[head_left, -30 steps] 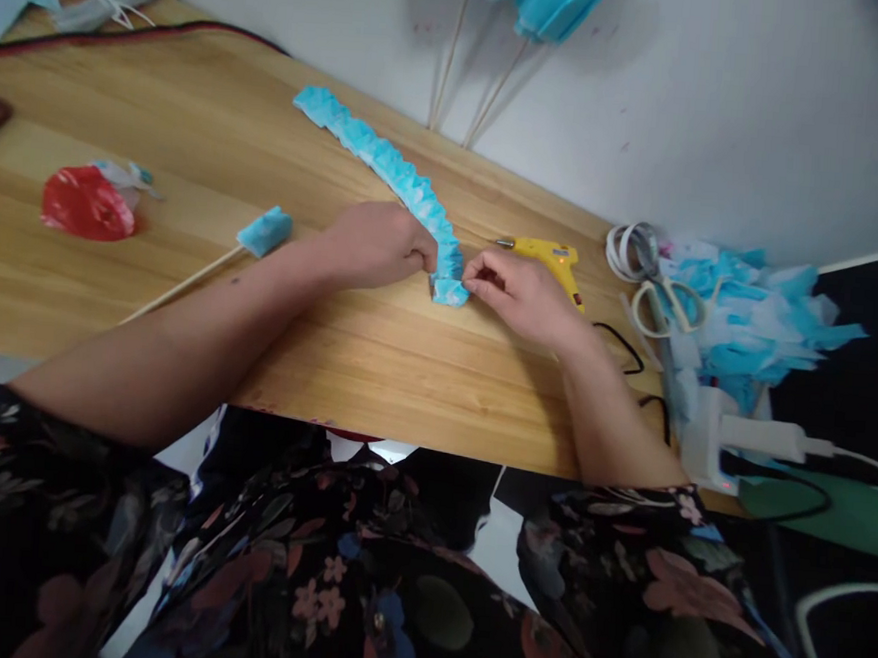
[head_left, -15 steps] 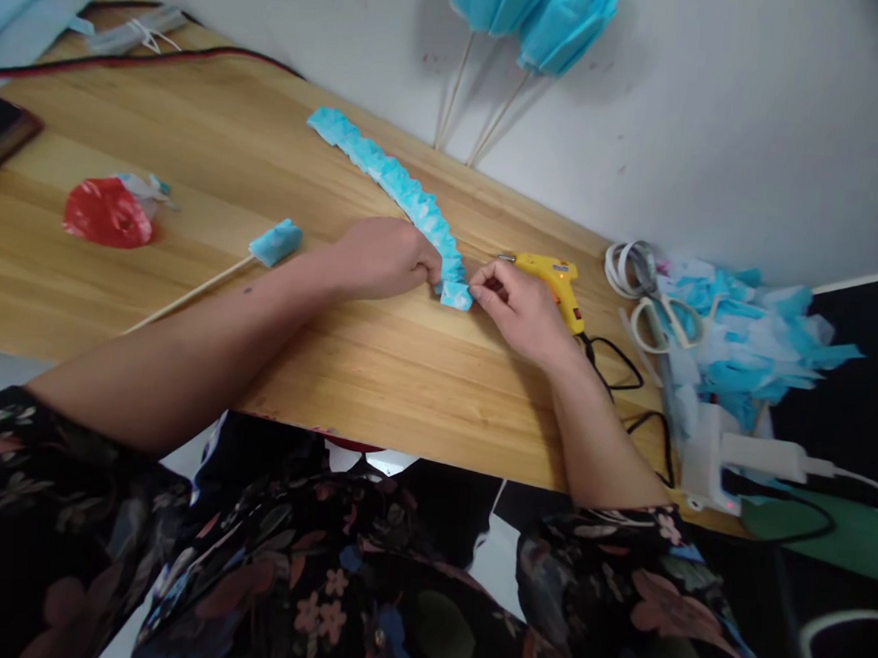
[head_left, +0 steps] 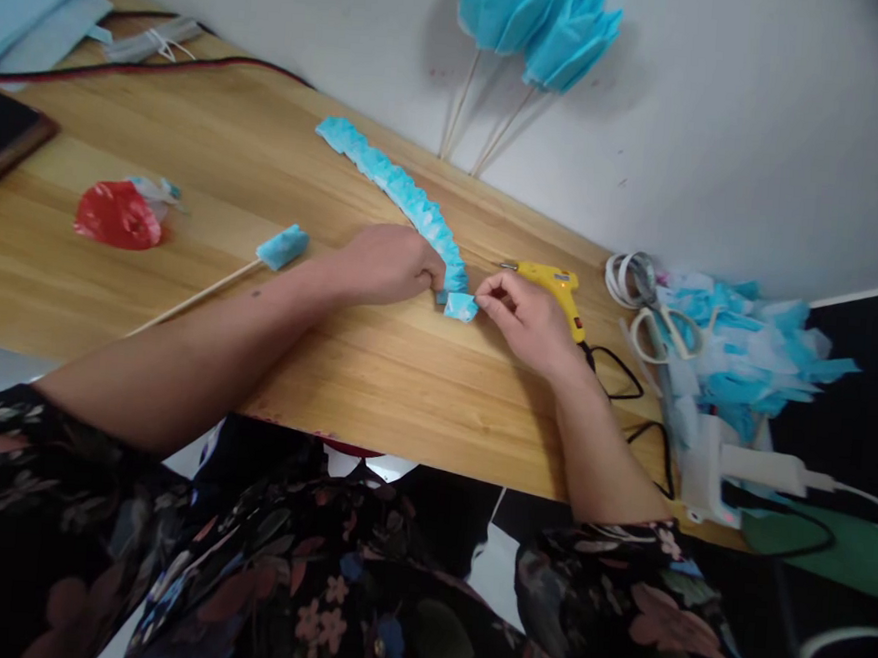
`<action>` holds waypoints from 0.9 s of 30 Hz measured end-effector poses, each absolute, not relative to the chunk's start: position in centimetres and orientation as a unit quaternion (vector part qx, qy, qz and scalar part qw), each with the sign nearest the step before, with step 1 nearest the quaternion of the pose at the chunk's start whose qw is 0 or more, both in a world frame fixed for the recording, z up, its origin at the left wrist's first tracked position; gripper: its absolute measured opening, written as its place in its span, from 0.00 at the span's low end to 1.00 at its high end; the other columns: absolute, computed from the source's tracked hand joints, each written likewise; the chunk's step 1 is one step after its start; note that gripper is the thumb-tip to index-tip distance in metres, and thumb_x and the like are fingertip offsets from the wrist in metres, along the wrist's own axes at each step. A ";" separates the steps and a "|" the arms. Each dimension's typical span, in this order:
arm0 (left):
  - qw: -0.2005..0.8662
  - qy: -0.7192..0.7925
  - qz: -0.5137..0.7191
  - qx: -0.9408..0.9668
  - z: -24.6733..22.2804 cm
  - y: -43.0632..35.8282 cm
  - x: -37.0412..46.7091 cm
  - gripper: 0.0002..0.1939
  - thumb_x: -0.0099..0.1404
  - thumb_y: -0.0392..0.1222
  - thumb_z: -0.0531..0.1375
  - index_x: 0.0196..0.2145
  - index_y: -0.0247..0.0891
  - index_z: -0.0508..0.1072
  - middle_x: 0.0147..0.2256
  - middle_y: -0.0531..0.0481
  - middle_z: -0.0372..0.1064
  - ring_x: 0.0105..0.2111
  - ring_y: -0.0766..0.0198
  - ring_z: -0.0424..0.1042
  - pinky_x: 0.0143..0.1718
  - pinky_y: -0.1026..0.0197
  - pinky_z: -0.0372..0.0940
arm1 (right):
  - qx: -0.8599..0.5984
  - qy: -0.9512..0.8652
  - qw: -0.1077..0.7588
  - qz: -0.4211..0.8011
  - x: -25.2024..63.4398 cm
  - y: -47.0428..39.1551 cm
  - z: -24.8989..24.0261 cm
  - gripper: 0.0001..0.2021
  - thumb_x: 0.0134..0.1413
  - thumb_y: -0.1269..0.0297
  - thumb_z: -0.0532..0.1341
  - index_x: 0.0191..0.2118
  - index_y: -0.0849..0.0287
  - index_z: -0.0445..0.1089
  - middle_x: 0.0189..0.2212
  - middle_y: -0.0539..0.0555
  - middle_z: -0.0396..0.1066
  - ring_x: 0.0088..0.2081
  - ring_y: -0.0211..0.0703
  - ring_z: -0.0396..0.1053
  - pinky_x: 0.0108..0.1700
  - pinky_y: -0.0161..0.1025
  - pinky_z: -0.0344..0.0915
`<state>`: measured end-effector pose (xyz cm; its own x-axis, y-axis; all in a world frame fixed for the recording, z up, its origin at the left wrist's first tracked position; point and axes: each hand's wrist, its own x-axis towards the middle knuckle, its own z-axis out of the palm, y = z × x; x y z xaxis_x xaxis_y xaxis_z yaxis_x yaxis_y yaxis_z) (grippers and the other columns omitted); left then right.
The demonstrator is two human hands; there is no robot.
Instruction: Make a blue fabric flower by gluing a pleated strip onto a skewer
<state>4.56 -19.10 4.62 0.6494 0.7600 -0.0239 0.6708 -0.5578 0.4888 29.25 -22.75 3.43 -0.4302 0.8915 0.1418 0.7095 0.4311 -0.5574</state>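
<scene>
A long pleated blue strip [head_left: 398, 183] curves across the wooden table, its near end between my two hands. My left hand [head_left: 392, 264] is closed on the strip's left side close to that end. From the right, my right hand [head_left: 524, 315] pinches the edge of the blue end piece [head_left: 460, 307], which angles slightly away from the pleats. Just behind my right hand lies a yellow glue gun [head_left: 560, 285]. A stick with a small blue roll [head_left: 283, 247] on its tip rests left of my left hand, partly behind my forearm.
Two blue flowers [head_left: 571, 40] on sticks lean against the wall. Scissors [head_left: 665, 335], white tape and blue scraps [head_left: 768, 352] lie right, by a power strip [head_left: 707, 468]. Left are a red wrapper [head_left: 118, 216], a dark device [head_left: 6, 133] and blue sheets [head_left: 37, 0].
The strip's end piece has swung slightly down and away from the pleats with my right hand. My left hand keeps its place on the strip. The whole view has shifted slightly.
</scene>
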 end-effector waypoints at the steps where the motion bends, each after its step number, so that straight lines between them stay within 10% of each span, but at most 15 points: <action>1: 0.235 0.409 0.096 0.876 4.6 -19.1 4.6 0.22 0.68 0.34 0.53 0.44 0.49 0.85 0.45 0.55 0.82 0.42 0.59 0.76 0.43 0.60 0.63 | -0.494 -0.819 0.212 0.200 29.1 -22.8 3.3 0.05 0.64 0.65 0.59 0.35 0.55 0.68 0.34 0.53 0.76 0.35 0.45 0.70 0.41 0.42 0.64; 27: 0.203 0.427 0.081 0.877 4.7 -19.4 4.7 0.19 0.70 0.50 0.55 0.45 0.42 0.84 0.39 0.46 0.81 0.39 0.55 0.75 0.38 0.59 0.59 | -0.517 -0.831 0.173 0.109 28.3 -22.7 2.2 0.03 0.64 0.68 0.59 0.37 0.55 0.70 0.36 0.55 0.78 0.37 0.48 0.73 0.40 0.43 0.65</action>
